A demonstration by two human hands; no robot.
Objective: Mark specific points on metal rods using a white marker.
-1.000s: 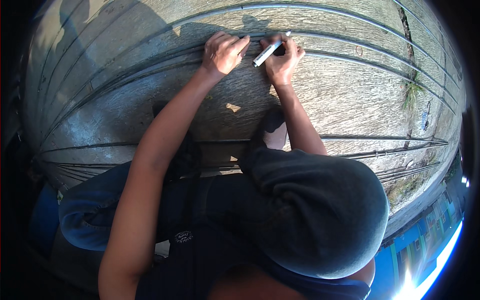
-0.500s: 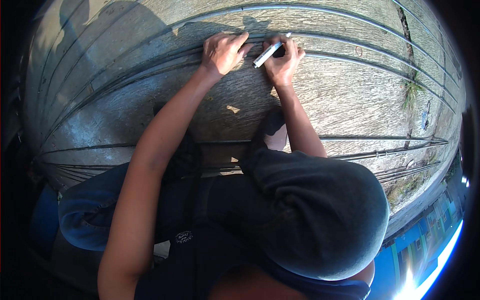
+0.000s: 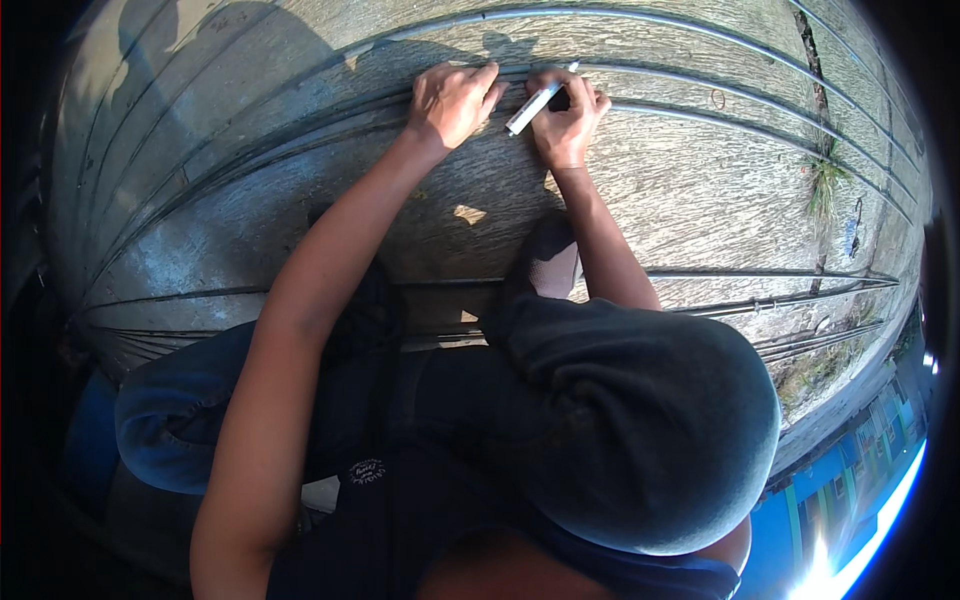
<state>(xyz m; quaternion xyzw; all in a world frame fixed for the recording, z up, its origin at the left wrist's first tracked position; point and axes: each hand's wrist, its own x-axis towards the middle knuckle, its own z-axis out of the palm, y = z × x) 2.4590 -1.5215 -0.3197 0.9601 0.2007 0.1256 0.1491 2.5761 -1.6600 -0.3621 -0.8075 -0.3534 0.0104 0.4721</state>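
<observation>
My right hand (image 3: 567, 118) is closed around a white marker pen (image 3: 533, 108), which slants up and to the right over the metal rods. Its fingertips are down at the rods, and the pen's tip end is partly hidden by the fingers. Just to the left, my left hand (image 3: 450, 103) is curled over a long thin metal rod (image 3: 660, 74), its thumb and forefinger pinching it. A second metal rod (image 3: 700, 116) runs nearer to me, under both hands. The gap between my two hands is small.
More long rods lie across the rough concrete floor (image 3: 690, 190), one farther off (image 3: 620, 15) and others (image 3: 740, 276) by my feet. My shoe (image 3: 545, 255) is between my forearms. A grass tuft (image 3: 826, 180) grows from a crack at right. Shadow covers the left side.
Both hands stay in nearly the same place on the rods. The marker pen has tilted slightly in my right hand, and my right forearm has shifted a little to the right.
</observation>
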